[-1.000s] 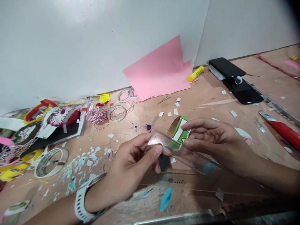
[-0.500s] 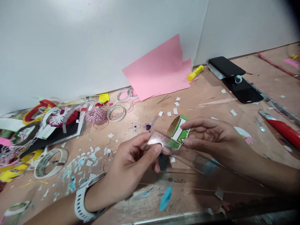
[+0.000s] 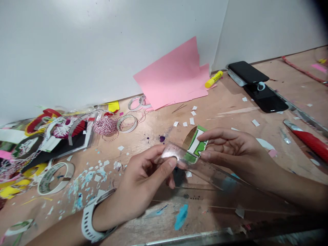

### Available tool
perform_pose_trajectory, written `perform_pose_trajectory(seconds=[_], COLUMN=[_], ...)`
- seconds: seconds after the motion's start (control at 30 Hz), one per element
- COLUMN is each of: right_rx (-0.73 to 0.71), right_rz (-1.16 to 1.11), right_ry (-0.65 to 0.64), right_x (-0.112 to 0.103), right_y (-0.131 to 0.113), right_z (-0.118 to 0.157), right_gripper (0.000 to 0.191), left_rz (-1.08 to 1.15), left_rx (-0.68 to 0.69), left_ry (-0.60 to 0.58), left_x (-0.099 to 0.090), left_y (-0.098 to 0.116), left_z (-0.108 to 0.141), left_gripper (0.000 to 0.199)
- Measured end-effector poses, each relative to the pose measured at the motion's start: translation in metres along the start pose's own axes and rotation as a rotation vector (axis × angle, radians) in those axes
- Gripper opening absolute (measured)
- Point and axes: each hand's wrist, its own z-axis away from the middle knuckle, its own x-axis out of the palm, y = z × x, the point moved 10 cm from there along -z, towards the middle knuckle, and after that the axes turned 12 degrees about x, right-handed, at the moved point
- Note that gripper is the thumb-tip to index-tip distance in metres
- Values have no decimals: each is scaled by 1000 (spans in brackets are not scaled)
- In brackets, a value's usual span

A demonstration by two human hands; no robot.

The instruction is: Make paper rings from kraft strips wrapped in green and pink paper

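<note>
My left hand (image 3: 151, 174), with a pale watch band at the wrist, pinches the end of a clear plastic ruler (image 3: 212, 176) between thumb and fingers. The ruler slants down to the right, below my right hand. Thumb and fingertips of my right hand (image 3: 228, 147) grip a small green and white cardboard piece (image 3: 196, 145) by its right edge. Brown cardboard shows on that piece's left side, and its lower end meets the ruler's upper edge near my left fingertips.
Pink paper (image 3: 174, 75) leans on the white wall beside a yellow tube (image 3: 214, 79). Two black phones (image 3: 265, 97) lie back right, a red cutter (image 3: 307, 140) at right. Twine (image 3: 105, 125), tape rolls (image 3: 56, 178) and craft scraps are at left. Paper bits dot the wooden table (image 3: 143, 218).
</note>
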Motion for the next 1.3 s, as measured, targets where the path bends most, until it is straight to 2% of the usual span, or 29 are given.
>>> perform_pose_trajectory(seconds=[0.93,1.3], right_rx=[26,27], right_rz=[23,4], right_ry=[55,24], right_x=[-6,-3], right_y=[2,4], right_z=[-1,-2], right_gripper=[36,35], left_rz=[-17,-22], left_rx=[-7,-10], left_ry=[7,8], left_x=[-1,-1], left_y=[1,0], left_z=[0,0], left_gripper=[20,20])
